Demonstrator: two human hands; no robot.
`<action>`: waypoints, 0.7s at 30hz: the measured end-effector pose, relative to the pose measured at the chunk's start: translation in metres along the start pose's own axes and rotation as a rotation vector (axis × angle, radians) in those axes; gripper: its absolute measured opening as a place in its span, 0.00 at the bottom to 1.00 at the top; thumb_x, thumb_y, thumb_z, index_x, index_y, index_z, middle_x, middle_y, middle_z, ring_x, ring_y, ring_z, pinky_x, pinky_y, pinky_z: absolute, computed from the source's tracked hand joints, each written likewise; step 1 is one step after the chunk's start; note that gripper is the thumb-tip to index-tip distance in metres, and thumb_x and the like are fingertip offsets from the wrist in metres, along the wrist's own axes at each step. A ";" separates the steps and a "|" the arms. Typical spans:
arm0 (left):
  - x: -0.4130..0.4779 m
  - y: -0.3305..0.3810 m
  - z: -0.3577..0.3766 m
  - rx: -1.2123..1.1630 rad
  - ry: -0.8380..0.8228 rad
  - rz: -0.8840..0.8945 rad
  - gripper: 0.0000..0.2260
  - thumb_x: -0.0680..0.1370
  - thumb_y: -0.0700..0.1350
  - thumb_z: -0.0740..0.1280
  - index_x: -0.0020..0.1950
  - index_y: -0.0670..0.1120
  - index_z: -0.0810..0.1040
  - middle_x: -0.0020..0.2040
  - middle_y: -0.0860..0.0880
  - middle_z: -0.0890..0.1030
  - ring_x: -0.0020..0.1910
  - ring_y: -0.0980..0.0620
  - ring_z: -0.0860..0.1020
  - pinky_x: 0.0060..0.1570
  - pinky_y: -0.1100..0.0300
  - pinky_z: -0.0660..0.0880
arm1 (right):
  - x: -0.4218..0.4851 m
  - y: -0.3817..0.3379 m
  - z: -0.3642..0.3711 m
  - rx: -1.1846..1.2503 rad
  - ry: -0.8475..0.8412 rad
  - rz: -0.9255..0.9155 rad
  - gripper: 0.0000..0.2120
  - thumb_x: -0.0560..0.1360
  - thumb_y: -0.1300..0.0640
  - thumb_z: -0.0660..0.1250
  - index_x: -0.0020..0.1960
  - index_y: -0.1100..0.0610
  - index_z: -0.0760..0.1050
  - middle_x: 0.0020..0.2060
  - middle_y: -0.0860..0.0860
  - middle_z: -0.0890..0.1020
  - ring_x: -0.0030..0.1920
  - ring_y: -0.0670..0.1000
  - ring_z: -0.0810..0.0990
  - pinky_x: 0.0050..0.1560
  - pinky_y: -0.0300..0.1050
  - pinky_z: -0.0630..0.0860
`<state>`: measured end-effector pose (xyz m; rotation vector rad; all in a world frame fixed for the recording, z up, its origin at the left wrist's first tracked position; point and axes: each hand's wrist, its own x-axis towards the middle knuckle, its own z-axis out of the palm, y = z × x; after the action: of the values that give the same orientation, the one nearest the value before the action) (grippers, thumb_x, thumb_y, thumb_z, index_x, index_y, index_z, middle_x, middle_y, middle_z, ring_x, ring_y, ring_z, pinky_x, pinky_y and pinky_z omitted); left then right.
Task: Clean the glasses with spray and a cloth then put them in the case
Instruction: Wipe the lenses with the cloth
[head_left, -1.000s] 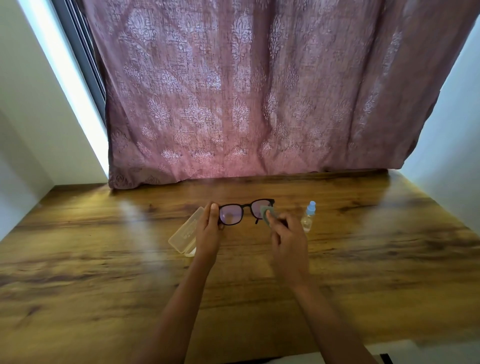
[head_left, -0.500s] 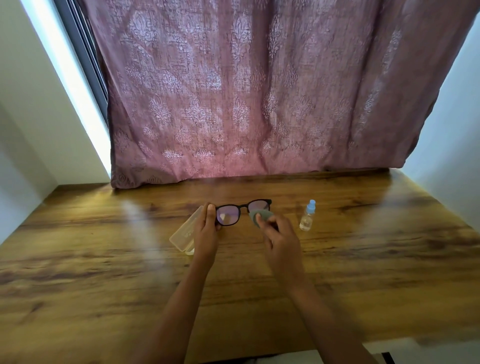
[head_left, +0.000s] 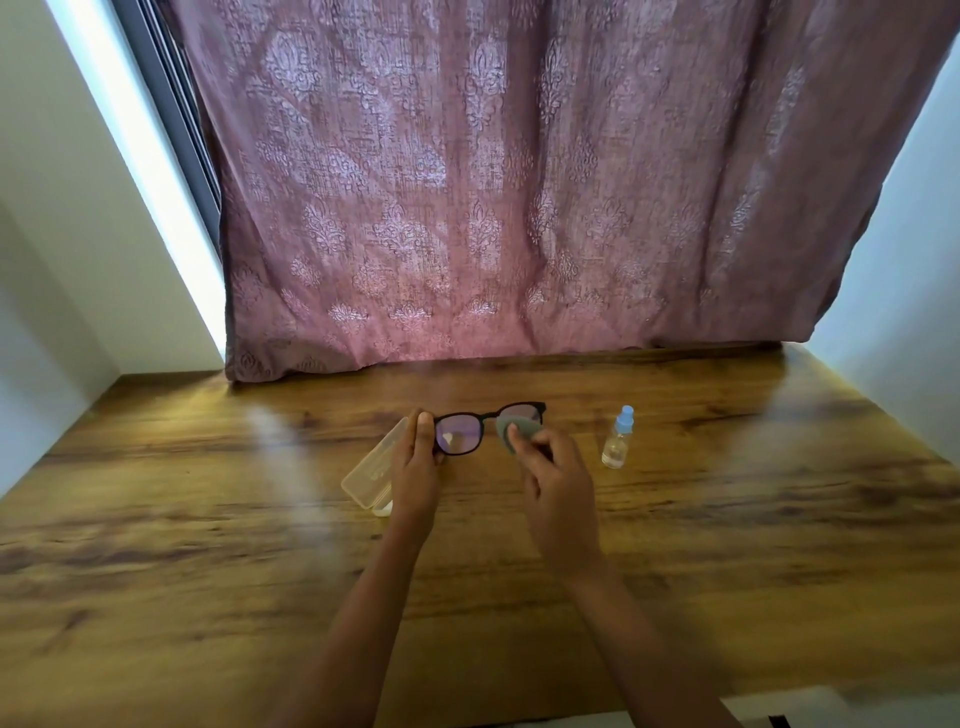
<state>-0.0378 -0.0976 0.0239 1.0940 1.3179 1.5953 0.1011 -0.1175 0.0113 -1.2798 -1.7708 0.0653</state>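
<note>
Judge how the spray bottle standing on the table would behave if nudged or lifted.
The spray bottle probably tips easily: it stands upright, tall and narrow, on the glossy wooden table. It looks light, being small with thin clear walls. Tipped over, its rounded body would likely roll.

Judged domestic: a room in a home, at a window. Noted beneath the left hand (head_left: 415, 475) and right hand (head_left: 561, 499) a glossy wood-grain table (head_left: 208, 571), fitted between plain white walls (head_left: 62, 208) well out to either side of the hands. Noted beyond the hands a mauve curtain (head_left: 493, 182) with a woven damask pattern, hanging down onto the table's far edge, daylight glowing through it. Noted up and left of the left hand a dark window frame (head_left: 174, 119) beside a bright strip of daylight.
</note>
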 end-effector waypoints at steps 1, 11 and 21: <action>0.001 0.000 -0.001 0.001 0.000 -0.006 0.14 0.82 0.47 0.54 0.36 0.49 0.68 0.34 0.51 0.67 0.32 0.56 0.65 0.34 0.60 0.63 | 0.000 0.004 -0.002 0.015 0.014 0.026 0.15 0.77 0.59 0.60 0.62 0.61 0.74 0.43 0.51 0.75 0.41 0.44 0.72 0.38 0.34 0.73; 0.003 -0.002 -0.001 0.016 -0.012 0.026 0.14 0.82 0.47 0.53 0.36 0.50 0.68 0.33 0.52 0.66 0.32 0.56 0.64 0.35 0.59 0.63 | 0.014 -0.003 -0.001 -0.036 0.050 -0.012 0.16 0.76 0.64 0.63 0.63 0.62 0.74 0.44 0.52 0.75 0.44 0.46 0.73 0.42 0.34 0.71; 0.005 -0.004 -0.004 0.041 -0.065 0.021 0.14 0.82 0.47 0.53 0.36 0.49 0.68 0.33 0.52 0.67 0.31 0.57 0.64 0.32 0.62 0.62 | 0.014 0.016 -0.009 0.028 0.086 0.049 0.15 0.76 0.65 0.63 0.63 0.61 0.74 0.44 0.51 0.74 0.44 0.47 0.73 0.40 0.37 0.74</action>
<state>-0.0433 -0.0936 0.0206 1.1786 1.3055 1.5404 0.1178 -0.1033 0.0172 -1.2874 -1.6604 0.0620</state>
